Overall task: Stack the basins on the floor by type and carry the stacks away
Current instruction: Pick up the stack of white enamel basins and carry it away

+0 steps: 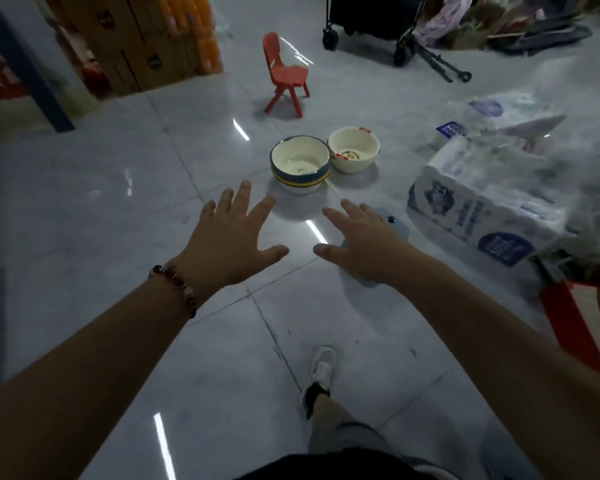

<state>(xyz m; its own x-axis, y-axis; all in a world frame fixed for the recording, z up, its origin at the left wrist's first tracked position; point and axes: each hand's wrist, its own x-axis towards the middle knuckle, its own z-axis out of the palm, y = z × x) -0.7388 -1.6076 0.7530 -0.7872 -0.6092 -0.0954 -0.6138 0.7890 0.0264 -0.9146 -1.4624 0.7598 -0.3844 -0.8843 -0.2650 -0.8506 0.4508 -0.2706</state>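
Pale lid [399,230] mostly hidden under right hand [364,244], tissue pack [471,209] print blurred, red bag [582,327] cut off at right edge

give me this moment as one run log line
phase: reaching | left hand: open, empty | right hand: open, empty | blue-rimmed basin stack: on floor, untouched | cream basin: beside it, right
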